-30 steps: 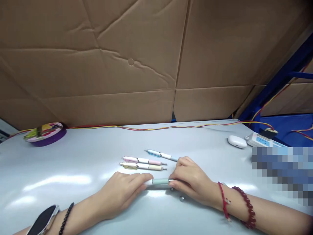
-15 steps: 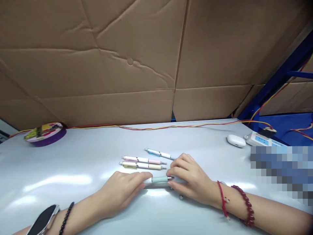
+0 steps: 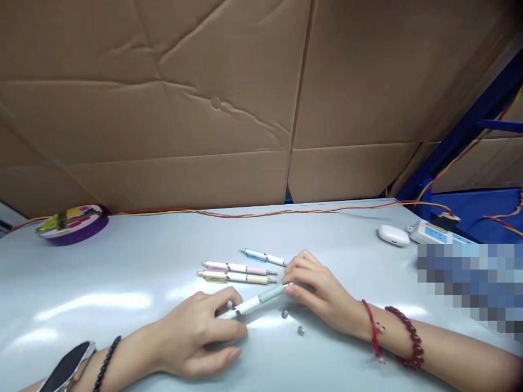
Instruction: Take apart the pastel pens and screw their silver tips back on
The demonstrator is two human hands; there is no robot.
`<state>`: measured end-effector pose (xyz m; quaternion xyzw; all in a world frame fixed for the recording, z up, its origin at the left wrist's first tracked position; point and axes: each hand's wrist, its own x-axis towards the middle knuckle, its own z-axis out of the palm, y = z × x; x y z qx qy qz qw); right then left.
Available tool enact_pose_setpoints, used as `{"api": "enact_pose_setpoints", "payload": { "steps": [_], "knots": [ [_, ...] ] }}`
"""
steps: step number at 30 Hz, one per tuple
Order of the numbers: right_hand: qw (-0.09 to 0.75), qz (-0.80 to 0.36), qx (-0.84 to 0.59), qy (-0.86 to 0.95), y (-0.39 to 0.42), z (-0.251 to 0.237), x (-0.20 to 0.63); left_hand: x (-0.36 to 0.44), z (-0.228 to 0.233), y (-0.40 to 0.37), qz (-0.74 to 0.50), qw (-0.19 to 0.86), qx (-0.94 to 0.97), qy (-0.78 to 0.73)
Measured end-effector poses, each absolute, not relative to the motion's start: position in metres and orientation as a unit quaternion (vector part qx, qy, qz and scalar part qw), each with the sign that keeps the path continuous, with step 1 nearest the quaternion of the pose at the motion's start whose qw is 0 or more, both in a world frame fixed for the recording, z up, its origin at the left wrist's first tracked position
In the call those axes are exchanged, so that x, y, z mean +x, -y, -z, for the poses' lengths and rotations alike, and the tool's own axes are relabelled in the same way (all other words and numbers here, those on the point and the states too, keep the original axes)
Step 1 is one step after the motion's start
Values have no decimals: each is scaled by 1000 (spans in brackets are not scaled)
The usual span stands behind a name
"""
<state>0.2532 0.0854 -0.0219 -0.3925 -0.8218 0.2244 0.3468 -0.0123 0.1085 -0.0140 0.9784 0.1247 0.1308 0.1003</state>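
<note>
A white pen with a pale green grip (image 3: 261, 299) is lifted at a slant above the grey table (image 3: 122, 272). My left hand (image 3: 200, 332) pinches its white end. My right hand (image 3: 316, 291) holds the metal tip end between fingertips. Two small round metal parts (image 3: 285, 314) (image 3: 300, 330) lie on the table just below the pen. Behind it lie three more pens: a blue one (image 3: 263, 256), a pink one (image 3: 239, 268) and a yellow one (image 3: 237, 278), side by side.
A cardboard wall (image 3: 229, 98) stands behind the table. A purple round tin (image 3: 71, 224) sits far left. A white earbud case (image 3: 393, 235) and a power strip (image 3: 433, 234) lie far right. Red and yellow wires (image 3: 253, 212) run along the back edge.
The green pen has gone from lying level to tilted, its tip end raised. My left hand slid back toward me. Two small metal parts now show on the table.
</note>
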Motion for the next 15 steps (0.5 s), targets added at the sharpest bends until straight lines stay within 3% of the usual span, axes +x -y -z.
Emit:
{"api": "enact_pose_setpoints", "payload": {
  "steps": [7, 15],
  "knots": [
    [352, -169, -291, 874, -82, 28, 252, -12, 20, -109, -196, 58, 977, -57],
    [360, -158, -297, 870, -82, 29, 252, -10, 20, -110, -206, 75, 973, -69]
  ]
}}
